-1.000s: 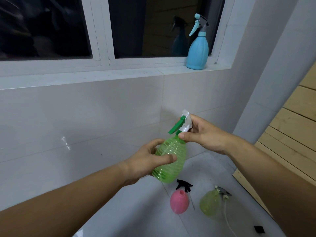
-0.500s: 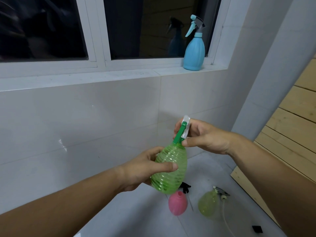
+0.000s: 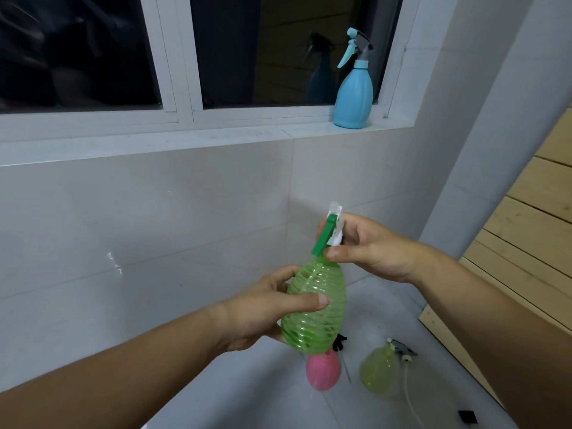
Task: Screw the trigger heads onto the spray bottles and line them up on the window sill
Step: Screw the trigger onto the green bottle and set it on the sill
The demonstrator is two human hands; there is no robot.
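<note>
My left hand (image 3: 260, 308) grips the ribbed green spray bottle (image 3: 315, 308) around its belly, holding it upright in the air. My right hand (image 3: 368, 246) pinches the green and white trigger head (image 3: 329, 232) at the bottle's neck. A blue spray bottle (image 3: 353, 88) with its trigger head on stands at the right end of the white window sill (image 3: 185, 137). On the floor below lie a pink bottle (image 3: 323, 370) with a black trigger head (image 3: 340, 341) beside it, and a yellow-green bottle (image 3: 378, 370) with a grey trigger head (image 3: 402, 351) and its tube.
A tiled white wall (image 3: 139, 227) runs under the sill. Wooden slats (image 3: 532, 243) rise at the right. A small black piece (image 3: 467, 417) lies on the floor at the lower right. The dark window panes (image 3: 77, 48) sit above the sill.
The trigger head has turned in my right hand, its green lever swinging from pointing left to pointing toward me. The green bottle stays held in my left hand.
</note>
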